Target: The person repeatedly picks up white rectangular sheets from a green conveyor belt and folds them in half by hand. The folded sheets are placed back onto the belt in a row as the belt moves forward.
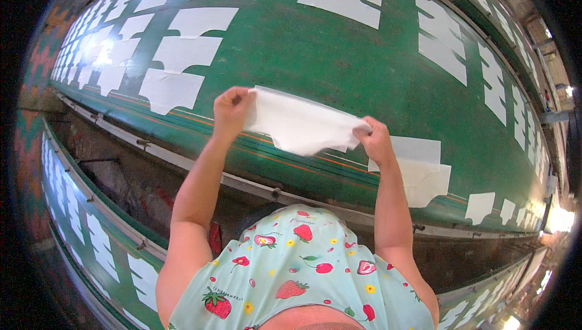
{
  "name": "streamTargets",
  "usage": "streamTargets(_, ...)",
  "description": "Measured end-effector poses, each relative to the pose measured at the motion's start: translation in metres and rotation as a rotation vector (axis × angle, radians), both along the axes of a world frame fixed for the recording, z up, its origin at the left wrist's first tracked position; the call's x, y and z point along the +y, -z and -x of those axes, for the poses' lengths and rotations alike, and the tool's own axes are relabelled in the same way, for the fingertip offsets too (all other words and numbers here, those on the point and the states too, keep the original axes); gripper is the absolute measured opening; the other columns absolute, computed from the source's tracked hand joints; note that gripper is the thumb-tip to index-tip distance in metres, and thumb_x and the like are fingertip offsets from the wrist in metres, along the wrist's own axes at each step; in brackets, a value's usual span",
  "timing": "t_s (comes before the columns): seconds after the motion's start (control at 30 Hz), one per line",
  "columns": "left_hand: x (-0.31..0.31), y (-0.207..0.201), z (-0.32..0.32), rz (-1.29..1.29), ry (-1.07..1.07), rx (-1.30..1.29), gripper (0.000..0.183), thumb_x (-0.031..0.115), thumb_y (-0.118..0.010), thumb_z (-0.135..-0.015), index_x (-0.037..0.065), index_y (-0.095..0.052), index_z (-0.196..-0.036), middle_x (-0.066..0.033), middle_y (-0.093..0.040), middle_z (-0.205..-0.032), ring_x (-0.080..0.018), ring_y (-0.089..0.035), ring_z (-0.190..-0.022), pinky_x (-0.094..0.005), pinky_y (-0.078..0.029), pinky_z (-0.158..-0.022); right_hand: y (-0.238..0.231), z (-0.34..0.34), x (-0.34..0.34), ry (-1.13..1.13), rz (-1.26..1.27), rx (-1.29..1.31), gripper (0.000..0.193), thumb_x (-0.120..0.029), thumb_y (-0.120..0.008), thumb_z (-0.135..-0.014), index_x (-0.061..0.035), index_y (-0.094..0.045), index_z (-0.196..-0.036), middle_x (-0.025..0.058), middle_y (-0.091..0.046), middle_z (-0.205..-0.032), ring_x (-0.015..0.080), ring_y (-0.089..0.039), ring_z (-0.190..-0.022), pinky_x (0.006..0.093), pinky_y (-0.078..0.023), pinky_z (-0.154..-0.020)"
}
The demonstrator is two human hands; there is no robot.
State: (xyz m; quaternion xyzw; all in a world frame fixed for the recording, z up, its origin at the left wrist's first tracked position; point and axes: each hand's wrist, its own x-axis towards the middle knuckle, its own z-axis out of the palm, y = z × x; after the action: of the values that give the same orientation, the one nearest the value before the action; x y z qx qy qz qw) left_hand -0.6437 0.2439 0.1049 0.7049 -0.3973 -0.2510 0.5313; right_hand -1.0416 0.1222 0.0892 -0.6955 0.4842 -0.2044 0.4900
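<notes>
A white cut fabric piece is stretched between my hands over the near side of a long green table. My left hand is closed in a pinch on its left upper corner. At the right end my right hand grips the other corner, fingers curled in. The piece has a curved lower edge that hangs down and is slightly blurred. Just beyond my right wrist lie overlapping white pieces, flat on the table.
Rows of flat white cut pieces cover the table to the left, with more rows at the far right. Coloured lines run along the near edge, bordered by a pale rail. Another green table with white pieces stands behind me.
</notes>
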Motion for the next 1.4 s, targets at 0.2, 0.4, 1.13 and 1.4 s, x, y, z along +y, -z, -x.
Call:
streamTargets(0.2, -0.1, 0.059, -0.042, 0.027, -0.038, -0.234, 0.015, 0.02, -0.083, -0.096, 0.005, -0.083, -0.098, -0.0064, -0.079, -0.092, -0.0193, -0.073, -0.085, -0.0346, -0.057, -0.08, 0.039, -0.047, -0.054, 0.322, 0.064, 0.013, 0.016, -0.015, -0.08, -0.096, 0.0004, -0.077, -0.099, 0.0011, -0.072, -0.081, 0.0105, -0.06, -0.074, 0.0319, -0.049, -0.068)
streamTargets(0.4, -0.167, 0.097, -0.071, 0.145, -0.025, -0.606, 0.012, 0.02, -0.085, -0.09, 0.01, -0.084, -0.096, -0.0081, -0.082, -0.107, -0.0335, -0.072, -0.115, -0.0454, -0.054, -0.103, 0.064, -0.063, -0.101, 0.415, 0.175, 0.079, 0.02, -0.017, -0.078, -0.099, 0.0021, -0.077, -0.095, 0.0029, -0.073, -0.077, 0.0111, -0.062, -0.069, 0.0342, -0.05, -0.065)
streamTargets(1.13, -0.19, 0.095, -0.058, -0.135, 0.114, -0.911, 0.063, 0.044, -0.074, -0.101, 0.011, -0.059, -0.152, -0.0143, -0.053, -0.163, -0.0375, -0.041, -0.157, -0.0517, -0.03, -0.13, 0.079, -0.07, -0.116, 0.559, 0.005, -0.084, 0.021, -0.021, -0.081, -0.101, -0.0013, -0.077, -0.095, -0.0003, -0.069, -0.071, 0.0056, -0.056, -0.048, 0.0251, -0.043, -0.04)
streamTargets(1.4, -0.167, 0.086, 0.064, -0.168, 0.593, -1.079, 0.107, 0.069, -0.056, -0.104, -0.006, -0.023, -0.172, -0.0231, -0.02, -0.183, -0.0422, -0.013, -0.17, -0.0539, -0.011, -0.138, 0.081, -0.067, -0.118, 0.578, -0.009, -0.103, 0.021, -0.019, -0.083, -0.098, 0.0004, -0.077, -0.091, 0.0058, -0.074, -0.072, 0.0122, -0.065, -0.051, 0.0313, -0.051, -0.045)
